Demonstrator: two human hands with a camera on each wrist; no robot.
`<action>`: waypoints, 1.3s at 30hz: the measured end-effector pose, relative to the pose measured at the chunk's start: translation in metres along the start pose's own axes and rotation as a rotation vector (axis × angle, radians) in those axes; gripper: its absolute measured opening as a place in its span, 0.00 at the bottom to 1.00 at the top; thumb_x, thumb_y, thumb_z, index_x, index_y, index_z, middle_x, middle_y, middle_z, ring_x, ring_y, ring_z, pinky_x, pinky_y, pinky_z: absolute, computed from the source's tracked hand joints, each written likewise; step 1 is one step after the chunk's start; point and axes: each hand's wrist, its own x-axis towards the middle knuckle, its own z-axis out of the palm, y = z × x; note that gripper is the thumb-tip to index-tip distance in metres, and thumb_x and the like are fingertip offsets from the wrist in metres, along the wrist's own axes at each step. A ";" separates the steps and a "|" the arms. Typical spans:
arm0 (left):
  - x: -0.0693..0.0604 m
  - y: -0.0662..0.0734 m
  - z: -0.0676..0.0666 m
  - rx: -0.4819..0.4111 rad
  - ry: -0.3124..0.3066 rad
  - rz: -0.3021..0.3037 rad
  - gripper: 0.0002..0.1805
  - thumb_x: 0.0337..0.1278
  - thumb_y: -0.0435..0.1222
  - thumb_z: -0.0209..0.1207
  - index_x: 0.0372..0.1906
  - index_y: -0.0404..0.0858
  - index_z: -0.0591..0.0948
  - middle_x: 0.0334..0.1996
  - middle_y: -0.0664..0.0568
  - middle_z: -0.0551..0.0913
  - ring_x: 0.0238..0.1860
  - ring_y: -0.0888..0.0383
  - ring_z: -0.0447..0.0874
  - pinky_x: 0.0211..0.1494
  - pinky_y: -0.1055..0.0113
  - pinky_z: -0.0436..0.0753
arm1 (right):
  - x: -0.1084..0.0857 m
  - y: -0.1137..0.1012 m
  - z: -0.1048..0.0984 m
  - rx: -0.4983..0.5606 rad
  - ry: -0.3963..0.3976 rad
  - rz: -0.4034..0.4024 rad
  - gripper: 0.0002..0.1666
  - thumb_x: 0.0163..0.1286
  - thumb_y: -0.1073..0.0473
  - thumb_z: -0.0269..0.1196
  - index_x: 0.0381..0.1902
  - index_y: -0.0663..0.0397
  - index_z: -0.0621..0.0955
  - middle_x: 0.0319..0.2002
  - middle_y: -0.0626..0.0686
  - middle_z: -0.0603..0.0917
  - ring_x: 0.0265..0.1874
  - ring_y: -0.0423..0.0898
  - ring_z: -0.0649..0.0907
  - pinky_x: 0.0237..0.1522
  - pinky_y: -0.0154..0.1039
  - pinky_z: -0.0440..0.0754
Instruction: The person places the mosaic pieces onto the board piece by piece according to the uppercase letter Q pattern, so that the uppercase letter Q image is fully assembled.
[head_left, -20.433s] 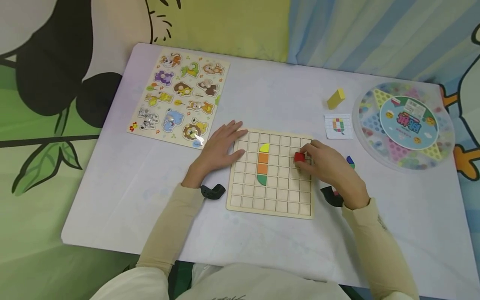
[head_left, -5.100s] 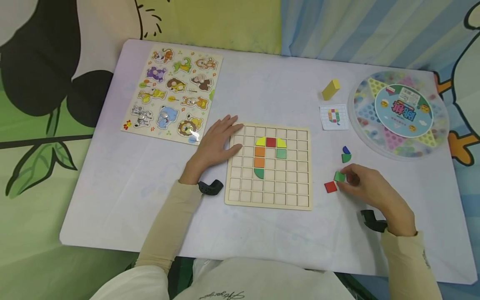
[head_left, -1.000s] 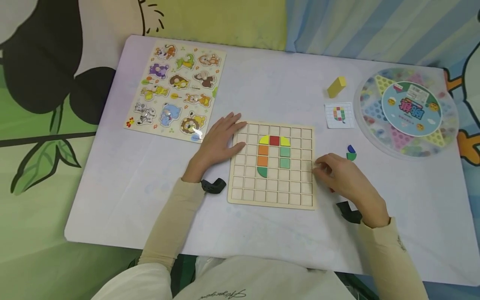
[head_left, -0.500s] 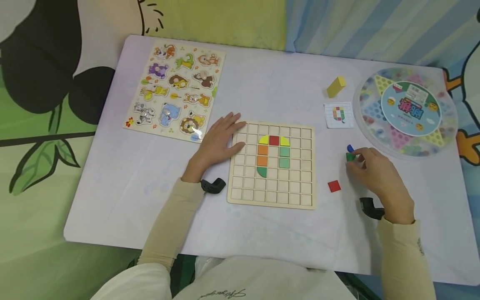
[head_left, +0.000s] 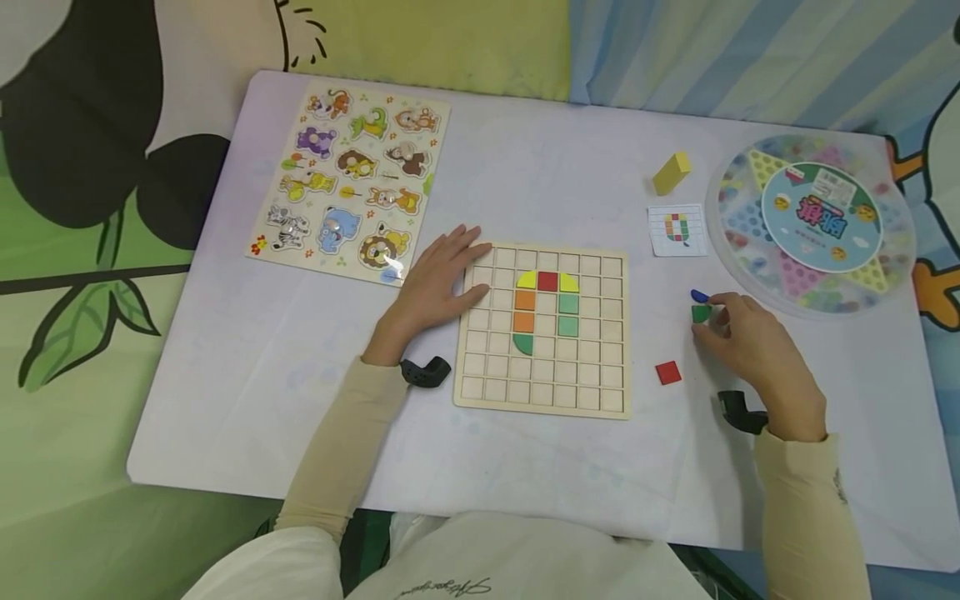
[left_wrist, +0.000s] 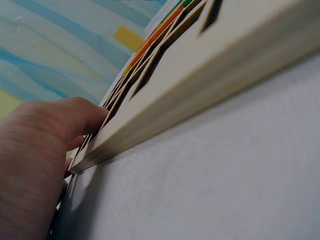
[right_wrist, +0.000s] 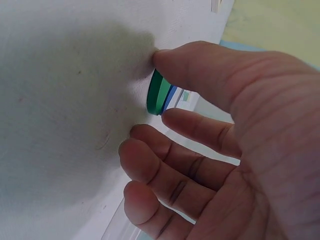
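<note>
A wooden grid board (head_left: pixel 497 390) lies mid-table, bearing a partial ring of yellow, red, orange and green tiles. My left hand (head_left: pixel 435 292) rests on its left edge, fingers fairly straight; in the left wrist view the thumb (left_wrist: pixel 82 115) touches the top of the board. To the right of the board, my right hand (head_left: pixel 761 354) pinches a green quarter-round tile (head_left: pixel 700 314) between thumb and index finger. Seen from the right wrist, that tile (right_wrist: pixel 159 95) stands on edge with the other fingers spread loosely. Just beyond it is a blue tile (head_left: pixel 699 296). A red square tile (head_left: pixel 668 372) lies nearer me.
Behind the right hand sit a pattern card (head_left: pixel 677 231), a yellow block (head_left: pixel 671 173) and a round clear-lidded game box (head_left: pixel 813 225). An animal puzzle board (head_left: pixel 352 183) lies at the back left. Black wrist cameras (head_left: pixel 426 372) hang by both wrists.
Over the longer span, red, yellow and green tiles joined the board. In the last second my right hand moved from the board's right edge to the green quarter-round tile; the blue one shifted slightly.
</note>
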 end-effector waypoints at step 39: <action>-0.001 0.000 0.000 -0.003 0.002 0.005 0.34 0.63 0.52 0.54 0.72 0.44 0.67 0.77 0.49 0.56 0.79 0.53 0.43 0.81 0.65 0.39 | -0.004 -0.022 0.010 0.059 0.003 0.010 0.40 0.63 0.40 0.65 0.53 0.72 0.72 0.43 0.64 0.76 0.40 0.59 0.76 0.42 0.56 0.79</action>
